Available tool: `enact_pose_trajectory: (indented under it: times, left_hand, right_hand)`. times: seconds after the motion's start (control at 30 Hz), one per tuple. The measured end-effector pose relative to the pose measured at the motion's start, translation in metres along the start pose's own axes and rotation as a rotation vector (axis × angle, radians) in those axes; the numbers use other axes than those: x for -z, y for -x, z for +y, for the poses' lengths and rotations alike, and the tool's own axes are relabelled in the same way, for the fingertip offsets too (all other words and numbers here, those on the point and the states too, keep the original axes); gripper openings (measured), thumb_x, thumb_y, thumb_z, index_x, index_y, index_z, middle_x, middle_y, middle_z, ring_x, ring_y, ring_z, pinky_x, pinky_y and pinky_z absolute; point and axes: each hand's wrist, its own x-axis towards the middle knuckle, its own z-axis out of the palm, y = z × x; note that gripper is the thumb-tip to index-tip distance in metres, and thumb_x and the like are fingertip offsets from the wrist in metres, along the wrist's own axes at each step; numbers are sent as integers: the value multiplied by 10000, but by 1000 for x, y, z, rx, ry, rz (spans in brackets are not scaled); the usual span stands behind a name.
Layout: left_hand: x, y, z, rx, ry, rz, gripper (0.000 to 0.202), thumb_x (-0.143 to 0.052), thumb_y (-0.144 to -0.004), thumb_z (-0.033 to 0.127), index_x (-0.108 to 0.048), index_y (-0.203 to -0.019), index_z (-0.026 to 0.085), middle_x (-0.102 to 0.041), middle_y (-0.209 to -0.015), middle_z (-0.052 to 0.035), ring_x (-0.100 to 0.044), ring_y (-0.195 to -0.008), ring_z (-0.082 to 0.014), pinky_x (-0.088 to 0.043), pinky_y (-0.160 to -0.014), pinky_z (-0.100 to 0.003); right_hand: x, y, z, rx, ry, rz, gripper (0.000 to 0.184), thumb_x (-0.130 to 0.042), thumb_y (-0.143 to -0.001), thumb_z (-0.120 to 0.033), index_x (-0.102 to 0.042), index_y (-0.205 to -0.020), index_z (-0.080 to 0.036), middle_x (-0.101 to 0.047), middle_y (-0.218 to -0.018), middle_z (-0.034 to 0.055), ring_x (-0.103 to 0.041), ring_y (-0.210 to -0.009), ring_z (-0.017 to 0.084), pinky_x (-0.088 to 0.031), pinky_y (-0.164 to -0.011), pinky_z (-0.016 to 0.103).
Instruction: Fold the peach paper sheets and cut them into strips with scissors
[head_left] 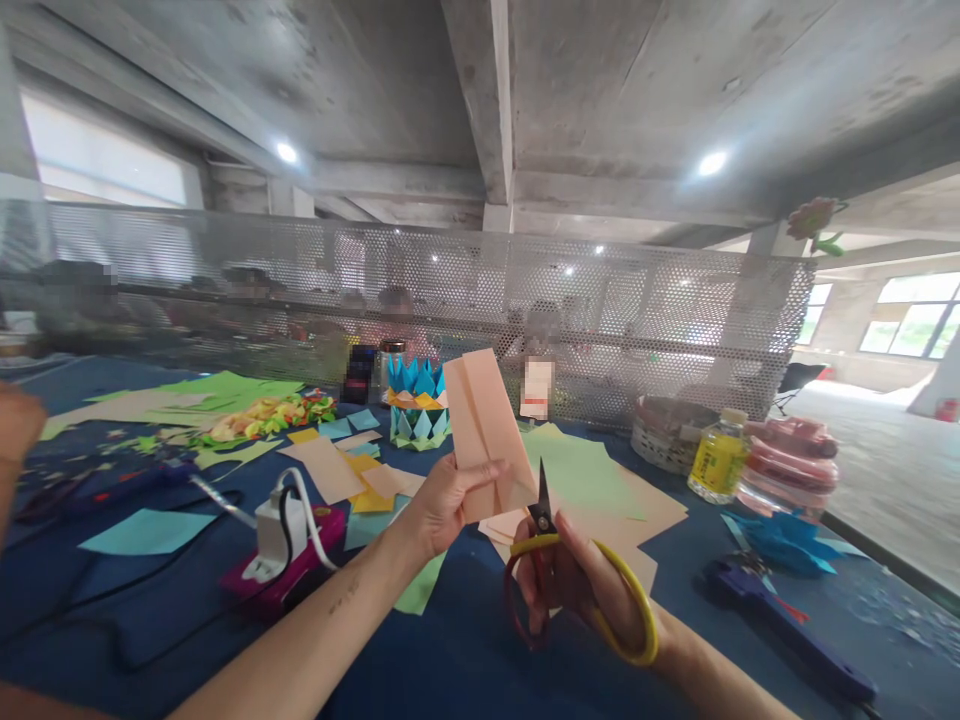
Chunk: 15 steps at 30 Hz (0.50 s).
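My left hand (442, 505) is closed on the lower end of a folded peach paper strip (484, 420), holding it upright above the blue table (465, 660). My right hand (577, 585) grips scissors (559, 560) with one yellow and one red handle loop. Their short dark blades point up and touch the strip's lower right edge. Under both hands lie loose peach and green paper sheets (592, 480).
A white charger on a magenta box (289, 550) with cables lies at the left. A blue and orange folded paper crown (418, 405) stands behind. At the right stand a yellow bottle (718, 457), a woven basket (664, 432), a pink bundle (787, 465) and a purple glue gun (780, 625). A perforated metal screen (637, 320) backs the table, with people beyond it.
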Motion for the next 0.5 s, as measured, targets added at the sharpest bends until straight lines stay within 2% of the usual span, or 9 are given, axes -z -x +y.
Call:
enact_pose_trajectory:
  times: [0.27, 0.4, 0.5]
  left_hand:
    - [-4, 7, -4, 23, -39, -150, 389, -834, -562, 163, -711, -921, 78, -736, -925, -116, -674, -893, -240, -517, -839, -307]
    - [-1, 6, 0, 45, -43, -179, 401, -839, -548, 137, -713, -924, 83, -735, -920, -120, -678, -881, -237, -516, -829, -306]
    - [0, 6, 4, 59, -44, -196, 401, -838, -546, 122, -717, -927, 94, -736, -922, -111, -677, -874, -220, -515, -822, -293]
  right_hand:
    - [1, 1, -3, 14, -46, 9, 525, -338, -861, -662, -522, -823, -171, -566, -694, 28, -546, -543, 137, -433, -586, 282]
    - [-2, 2, -6, 37, -75, -2, 504, -365, -857, -653, -513, -833, -171, -563, -711, 33, -560, -591, 152, -436, -626, 302]
    - [-4, 1, -5, 63, -107, -12, 483, -361, -866, -641, -499, -858, -178, -548, -678, 19, -554, -567, 152, -434, -597, 301]
